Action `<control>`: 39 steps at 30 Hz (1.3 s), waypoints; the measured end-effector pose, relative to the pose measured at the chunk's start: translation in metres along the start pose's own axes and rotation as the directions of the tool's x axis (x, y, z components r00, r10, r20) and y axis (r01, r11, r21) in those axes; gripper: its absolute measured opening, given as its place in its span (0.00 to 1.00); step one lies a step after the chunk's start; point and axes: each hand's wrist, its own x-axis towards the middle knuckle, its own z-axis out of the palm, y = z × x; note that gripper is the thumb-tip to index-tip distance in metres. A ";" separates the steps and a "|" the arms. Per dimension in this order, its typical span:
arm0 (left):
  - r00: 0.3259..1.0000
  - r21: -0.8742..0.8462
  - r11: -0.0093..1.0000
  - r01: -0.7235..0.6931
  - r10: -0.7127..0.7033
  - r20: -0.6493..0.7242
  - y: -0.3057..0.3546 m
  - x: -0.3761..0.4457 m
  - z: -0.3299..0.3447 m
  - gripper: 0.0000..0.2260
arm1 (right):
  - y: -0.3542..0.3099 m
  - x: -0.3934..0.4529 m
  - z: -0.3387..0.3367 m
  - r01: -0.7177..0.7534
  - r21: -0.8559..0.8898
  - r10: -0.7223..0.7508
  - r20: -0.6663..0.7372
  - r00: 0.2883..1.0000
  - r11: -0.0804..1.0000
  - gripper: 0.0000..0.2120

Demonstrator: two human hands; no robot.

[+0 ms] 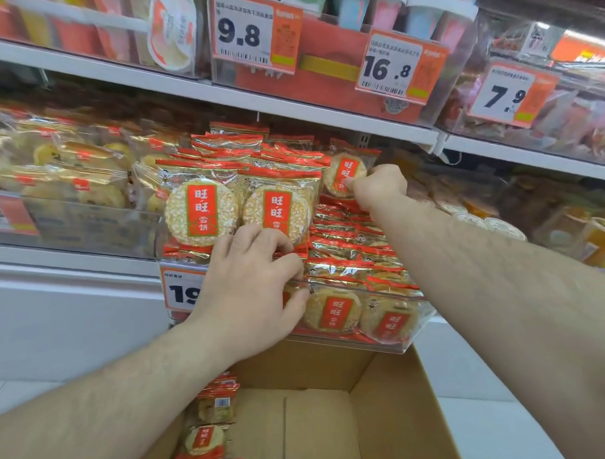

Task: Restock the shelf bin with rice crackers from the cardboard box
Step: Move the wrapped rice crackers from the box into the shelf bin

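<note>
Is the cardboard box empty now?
No: several rice cracker packets lie along the left side of the cardboard box, while most of its floor is bare.

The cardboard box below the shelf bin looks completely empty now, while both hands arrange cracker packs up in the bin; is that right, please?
Not quite: the head view shows the cardboard box holds several cracker packs along its left side. The rest stands: the left hand and right hand work among packs in the shelf bin.

I log: shelf bin (394, 343) on the shelf, packed with rice crackers (201, 212); cardboard box (386, 415) below and before it, few packets inside at left.
</note>
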 end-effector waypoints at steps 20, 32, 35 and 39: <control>1.000 -0.050 0.999 0.015 -0.016 -0.019 0.002 -0.003 -0.002 0.07 | -0.002 -0.019 -0.013 0.145 -0.153 -0.097 0.285 0.954 0.977 0.08; 0.985 -0.225 0.965 0.136 -0.156 -0.073 0.004 -0.002 -0.003 0.08 | 0.011 -0.143 -0.055 0.262 0.178 -0.294 0.189 0.937 0.949 0.03; 0.980 -0.270 0.959 0.088 -0.132 -0.148 0.006 -0.003 -0.008 0.06 | 0.023 -0.180 -0.059 0.239 0.314 -0.322 0.248 0.914 0.919 0.06; 0.971 -0.260 0.945 -0.199 0.154 -0.184 0.012 -0.019 -0.014 0.04 | 0.055 -0.216 -0.059 0.207 0.491 -0.365 0.250 0.897 0.846 0.13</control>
